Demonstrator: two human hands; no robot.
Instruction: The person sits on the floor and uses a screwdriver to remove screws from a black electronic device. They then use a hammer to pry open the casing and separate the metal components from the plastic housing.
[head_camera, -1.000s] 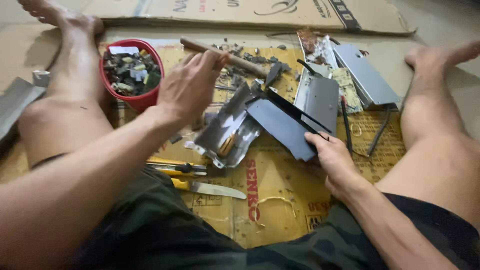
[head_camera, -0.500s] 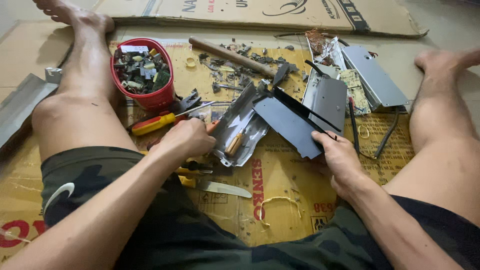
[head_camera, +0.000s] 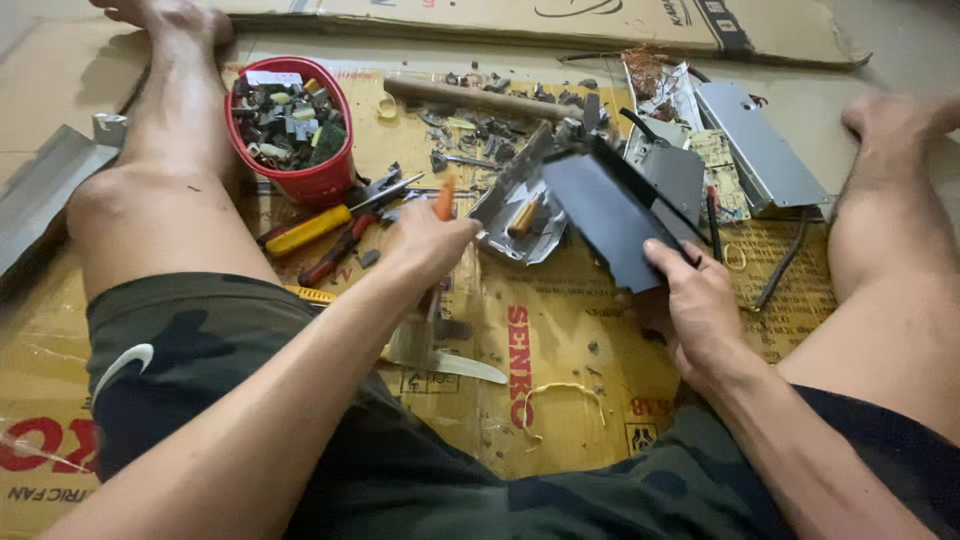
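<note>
My left hand (head_camera: 425, 245) is closed around a tool with an orange handle (head_camera: 443, 197), whose end sticks up above the fist. A blurred pale part hangs below the hand. My right hand (head_camera: 695, 310) grips the near corner of a dark metal panel (head_camera: 605, 215) and holds it tilted up off the cardboard. Just left of the panel lies a bent silvery metal tray (head_camera: 500, 215) with a small tan piece in it. My bare legs stretch out on either side of the work.
A red bowl (head_camera: 310, 185) full of small scrap parts stands by my left knee. A yellow-handled screwdriver (head_camera: 305, 230), red pliers (head_camera: 335, 255), a knife (head_camera: 455, 367), a wooden-handled hammer (head_camera: 470, 97), a grey metal casing (head_camera: 760, 150) and a circuit board (head_camera: 718, 170) lie on the cardboard.
My left hand came down from beside the red bowl to the tools and now holds the orange-handled tool. My right hand has tipped the dark panel up.
</note>
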